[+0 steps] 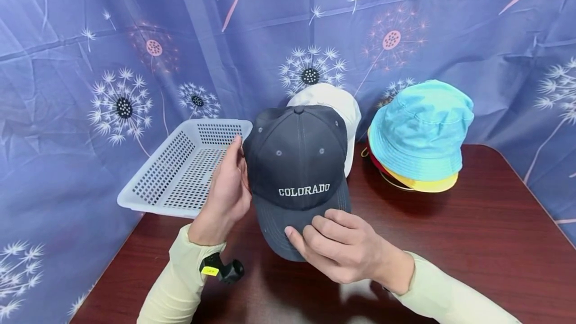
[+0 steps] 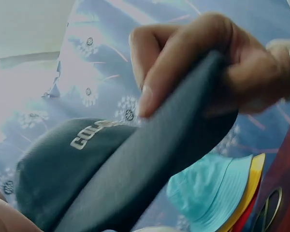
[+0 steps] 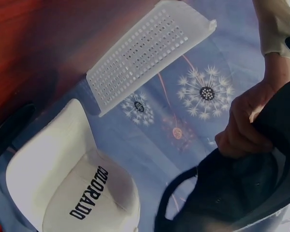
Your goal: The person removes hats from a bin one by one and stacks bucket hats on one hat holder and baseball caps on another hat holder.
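Observation:
Both hands hold a dark navy baseball cap [image 1: 294, 159] with COLORADO in white letters, raised in front of the body with its brim toward me. My left hand [image 1: 229, 184] grips the crown's left edge, fingers curled behind it and inside the cap, as the right wrist view shows. At the brim, my right hand [image 1: 342, 244] pinches the edge between thumb and fingers. Behind the navy cap, partly hidden by it, is a white cap [image 1: 328, 95]; its own COLORADO lettering shows in the right wrist view.
A white perforated plastic basket [image 1: 173, 210] stands at the left of the dark red wooden table [image 1: 504, 214]. At the back right, a light blue bucket hat [image 1: 423, 124] tops a stack with yellow and red hats beneath. A patterned blue cloth [image 1: 252, 34] hangs behind.

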`<action>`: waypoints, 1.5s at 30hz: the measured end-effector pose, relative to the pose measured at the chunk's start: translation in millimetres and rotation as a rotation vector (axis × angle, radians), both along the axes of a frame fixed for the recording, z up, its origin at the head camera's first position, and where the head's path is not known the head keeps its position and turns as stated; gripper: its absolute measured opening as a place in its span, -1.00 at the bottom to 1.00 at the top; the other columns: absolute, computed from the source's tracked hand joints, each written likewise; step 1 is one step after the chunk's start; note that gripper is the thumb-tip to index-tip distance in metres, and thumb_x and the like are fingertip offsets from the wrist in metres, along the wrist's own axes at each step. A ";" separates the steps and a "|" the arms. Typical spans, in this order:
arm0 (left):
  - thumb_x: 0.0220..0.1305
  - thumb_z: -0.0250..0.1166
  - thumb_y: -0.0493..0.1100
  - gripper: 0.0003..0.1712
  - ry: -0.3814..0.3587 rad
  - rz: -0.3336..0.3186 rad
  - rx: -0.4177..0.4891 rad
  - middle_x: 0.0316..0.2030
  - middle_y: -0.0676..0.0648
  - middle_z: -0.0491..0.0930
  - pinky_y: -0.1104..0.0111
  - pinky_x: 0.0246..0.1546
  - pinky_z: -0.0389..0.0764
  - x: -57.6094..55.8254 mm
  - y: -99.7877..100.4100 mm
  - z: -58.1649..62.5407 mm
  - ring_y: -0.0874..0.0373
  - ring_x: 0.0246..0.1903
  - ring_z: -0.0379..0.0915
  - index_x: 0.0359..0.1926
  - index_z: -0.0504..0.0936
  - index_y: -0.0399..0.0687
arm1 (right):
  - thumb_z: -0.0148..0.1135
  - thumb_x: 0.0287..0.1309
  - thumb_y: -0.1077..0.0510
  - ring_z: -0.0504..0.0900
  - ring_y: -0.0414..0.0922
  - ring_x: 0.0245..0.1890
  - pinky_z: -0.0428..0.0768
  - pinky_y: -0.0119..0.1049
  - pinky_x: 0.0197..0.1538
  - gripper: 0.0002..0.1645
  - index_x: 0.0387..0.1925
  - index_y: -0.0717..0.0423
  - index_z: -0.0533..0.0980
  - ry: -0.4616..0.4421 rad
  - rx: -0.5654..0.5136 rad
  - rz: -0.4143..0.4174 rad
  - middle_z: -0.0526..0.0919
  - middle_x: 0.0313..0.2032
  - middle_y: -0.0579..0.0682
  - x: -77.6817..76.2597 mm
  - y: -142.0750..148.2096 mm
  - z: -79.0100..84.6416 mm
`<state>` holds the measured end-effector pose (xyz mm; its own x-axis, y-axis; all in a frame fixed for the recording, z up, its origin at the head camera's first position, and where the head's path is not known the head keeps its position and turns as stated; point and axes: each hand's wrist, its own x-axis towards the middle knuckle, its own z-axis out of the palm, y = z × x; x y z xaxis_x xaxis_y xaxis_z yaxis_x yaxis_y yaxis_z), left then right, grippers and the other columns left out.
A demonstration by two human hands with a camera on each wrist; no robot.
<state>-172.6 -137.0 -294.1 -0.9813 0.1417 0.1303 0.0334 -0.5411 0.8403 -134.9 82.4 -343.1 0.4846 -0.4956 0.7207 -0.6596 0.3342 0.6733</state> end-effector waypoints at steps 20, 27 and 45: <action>0.70 0.02 0.12 -0.56 0.169 0.280 -0.116 -0.14 0.01 0.65 0.29 -0.11 0.73 -0.7 7.6 -7.3 0.16 -0.17 0.65 0.01 0.72 -0.02 | 0.24 0.37 0.28 0.59 -0.17 -0.32 0.55 -0.36 -0.25 -0.81 -0.13 0.09 0.74 -0.082 0.184 0.037 0.66 -0.30 -0.09 -3.6 0.0 -13.2; 0.72 -0.04 0.08 -0.54 0.228 0.228 -0.059 -0.21 0.00 0.70 0.27 -0.19 0.76 -1.2 7.0 -6.9 0.17 -0.25 0.70 -0.03 0.74 -0.02 | 0.26 0.31 -0.06 0.61 -0.13 -0.33 0.61 -0.28 -0.27 -0.67 -0.15 0.08 0.73 -0.131 0.117 0.101 0.69 -0.32 -0.08 -3.6 0.8 -10.2; 0.73 -0.07 0.09 -0.50 0.291 0.166 -0.018 -0.37 0.03 0.65 0.29 -0.32 0.73 -3.1 10.0 -11.8 0.16 -0.40 0.65 -0.14 0.74 0.01 | -0.01 0.25 0.43 0.44 -0.03 -0.11 0.48 -0.36 -0.06 -0.65 0.07 0.46 0.39 -1.143 -0.883 0.524 0.47 -0.14 0.13 -18.7 37.2 18.3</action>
